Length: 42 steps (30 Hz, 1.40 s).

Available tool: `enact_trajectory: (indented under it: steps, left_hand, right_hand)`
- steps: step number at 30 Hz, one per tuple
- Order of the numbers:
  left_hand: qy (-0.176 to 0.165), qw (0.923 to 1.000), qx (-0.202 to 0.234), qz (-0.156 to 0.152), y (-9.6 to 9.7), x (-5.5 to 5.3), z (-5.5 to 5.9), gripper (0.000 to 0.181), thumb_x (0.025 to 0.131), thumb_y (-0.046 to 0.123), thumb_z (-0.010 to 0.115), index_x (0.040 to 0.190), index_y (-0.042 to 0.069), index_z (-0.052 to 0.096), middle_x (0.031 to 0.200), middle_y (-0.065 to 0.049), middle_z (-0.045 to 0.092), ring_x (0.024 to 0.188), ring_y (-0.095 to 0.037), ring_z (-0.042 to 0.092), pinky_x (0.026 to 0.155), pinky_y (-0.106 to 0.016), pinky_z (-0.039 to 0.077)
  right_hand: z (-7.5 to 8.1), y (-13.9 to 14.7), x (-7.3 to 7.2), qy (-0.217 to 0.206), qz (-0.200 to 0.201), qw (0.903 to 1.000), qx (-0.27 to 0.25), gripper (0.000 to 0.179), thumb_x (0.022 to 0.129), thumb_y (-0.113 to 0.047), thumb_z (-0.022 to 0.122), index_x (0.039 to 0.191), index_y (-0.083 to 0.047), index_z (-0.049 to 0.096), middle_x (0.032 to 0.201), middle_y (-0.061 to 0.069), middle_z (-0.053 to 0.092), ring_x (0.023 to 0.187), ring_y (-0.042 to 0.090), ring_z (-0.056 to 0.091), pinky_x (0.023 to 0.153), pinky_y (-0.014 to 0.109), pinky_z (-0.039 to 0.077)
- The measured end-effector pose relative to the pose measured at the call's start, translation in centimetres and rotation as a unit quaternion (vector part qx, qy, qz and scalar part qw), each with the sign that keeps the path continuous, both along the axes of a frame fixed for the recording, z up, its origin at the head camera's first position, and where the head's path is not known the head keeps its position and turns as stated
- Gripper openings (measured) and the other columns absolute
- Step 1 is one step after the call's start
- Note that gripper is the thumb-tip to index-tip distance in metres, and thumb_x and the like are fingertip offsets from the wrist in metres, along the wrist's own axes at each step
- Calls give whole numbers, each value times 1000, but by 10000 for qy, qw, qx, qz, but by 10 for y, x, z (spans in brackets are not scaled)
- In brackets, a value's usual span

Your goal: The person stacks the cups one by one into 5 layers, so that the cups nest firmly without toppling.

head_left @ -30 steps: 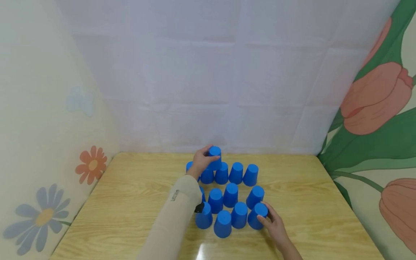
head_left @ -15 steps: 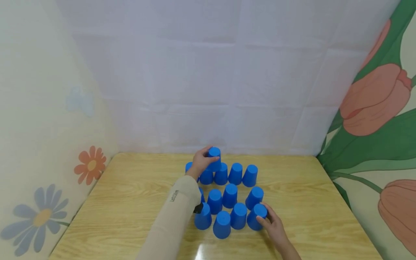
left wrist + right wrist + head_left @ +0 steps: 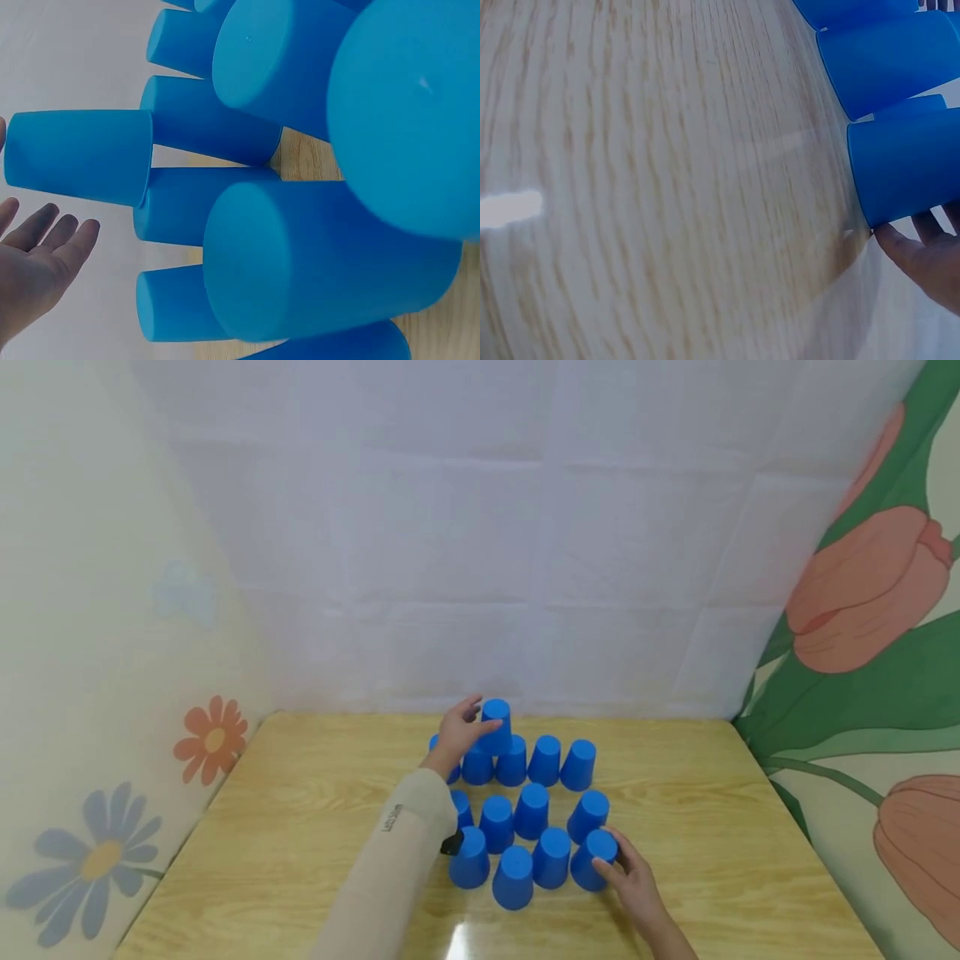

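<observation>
Several blue plastic cups stand upside down in rows on the table. One blue cup (image 3: 497,725) sits a level higher, on top of two cups of the back row. My left hand (image 3: 458,732) is beside this raised cup, fingers spread. In the left wrist view, a gap shows between these fingers (image 3: 73,244) and the raised cup (image 3: 79,156). At the front right, my right hand (image 3: 637,887) holds the end cup (image 3: 587,867) of the nearest row, thumb in front and fingers behind. The right wrist view shows that cup (image 3: 909,169) standing on the table.
The wooden table (image 3: 300,827) ends at a white cloth backdrop (image 3: 480,568). Between front and back rows stand middle-row cups (image 3: 531,810). My left forearm (image 3: 390,860) reaches past the left ends of the rows. Painted walls flank the table.
My left hand has loosened from the raised cup and drawn slightly left, its fingers spreading; the cup stays on the back row. The right hand has stayed in place.
</observation>
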<state>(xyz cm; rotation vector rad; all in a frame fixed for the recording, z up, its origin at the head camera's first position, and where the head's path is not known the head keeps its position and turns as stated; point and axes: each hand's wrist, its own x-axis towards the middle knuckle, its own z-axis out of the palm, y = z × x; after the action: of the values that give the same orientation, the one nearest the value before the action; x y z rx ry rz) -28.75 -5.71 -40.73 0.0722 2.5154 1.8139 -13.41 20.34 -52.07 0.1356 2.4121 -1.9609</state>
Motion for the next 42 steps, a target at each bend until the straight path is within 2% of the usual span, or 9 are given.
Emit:
enact_trajectory:
  steps: [6,12,17,26,30,37,42]
  left_hand:
    - [-30,10000,-4,34,-9,2,2,62,79,29,63,131,10,36,131,-14,37,120,-29,32,95,-43,29]
    - [163,9998,84,-83,-21,8,3,60,79,29,62,131,12,36,130,-13,38,119,-28,33,94,-44,30]
    - [193,9996,165,-81,-31,22,4,59,80,29,61,131,13,36,130,-12,39,119,-27,33,93,-44,31]
    - [160,9981,563,-199,-46,47,-4,59,78,29,64,129,15,38,127,-9,43,117,-24,36,93,-42,32]
    - [142,9972,710,-202,-48,57,-10,58,77,27,65,128,16,40,125,-8,45,117,-23,37,92,-42,33]
    - [144,9933,1095,-327,-50,71,-18,58,77,20,65,128,9,40,126,-13,43,115,-25,39,89,-39,36]
    - [272,9938,1011,-361,-53,84,-22,52,79,16,64,126,8,43,121,-12,48,112,-24,43,90,-39,36]
  right_hand:
    - [6,0,0,5,-3,10000,53,56,78,-25,63,126,-8,41,129,18,38,117,37,33,92,52,27]
    - [12,-3,-1,-255,-157,9995,132,59,75,-26,67,125,-7,44,127,19,40,114,37,36,90,51,30]
    - [13,-5,-2,-433,-223,9987,162,62,72,-29,69,125,-9,44,127,18,41,114,36,37,90,51,31]
    - [14,-5,0,-504,-244,9984,107,62,71,-28,69,125,-10,45,126,18,41,113,37,37,89,52,31]
    - [17,-1,1,-474,-267,9985,116,61,72,-28,69,125,-11,45,126,16,42,113,35,38,89,51,31]
    - [27,3,5,-396,-200,9988,223,61,72,-31,68,125,-10,45,125,15,43,112,33,40,89,49,33]
    - [36,6,6,-185,-119,9996,204,59,73,-26,68,124,-8,45,124,14,44,112,31,40,91,49,31]
